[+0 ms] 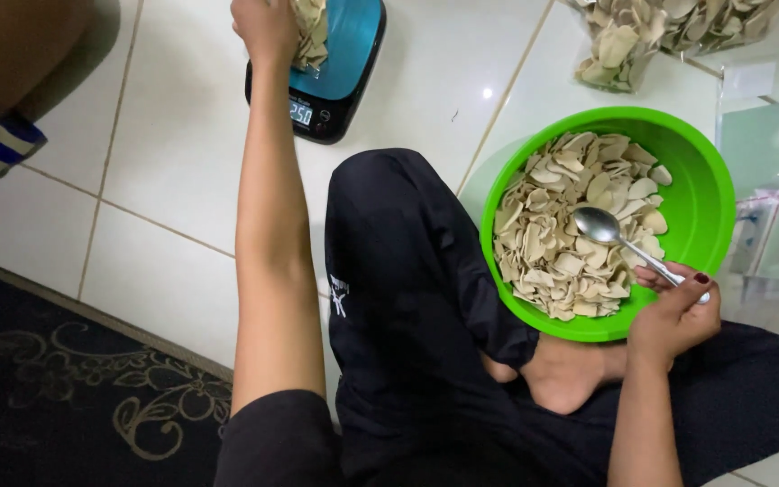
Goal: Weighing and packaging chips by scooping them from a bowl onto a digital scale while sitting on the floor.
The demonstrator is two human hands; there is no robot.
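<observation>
Left hand (265,29) closed on a clear bag of chips (310,32) over the scale (335,77), far forward; right hand (673,316) gripping a spoon (619,239), handle toward it, bowl end on chips in the green basin (705,194)

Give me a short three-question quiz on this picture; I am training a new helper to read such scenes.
1. True or false: the right hand holds a metal spoon over the green bowl.
2. What does the left hand hold on the digital scale?
A. a clear bag of pale chips
B. a second spoon
C. a green lid
3. Fill in: the chips in the bowl are ____ in colour.

Key
1. True.
2. A; the bag reaches out of the picture's top edge, so only part of it shows.
3. Pale beige.
</observation>
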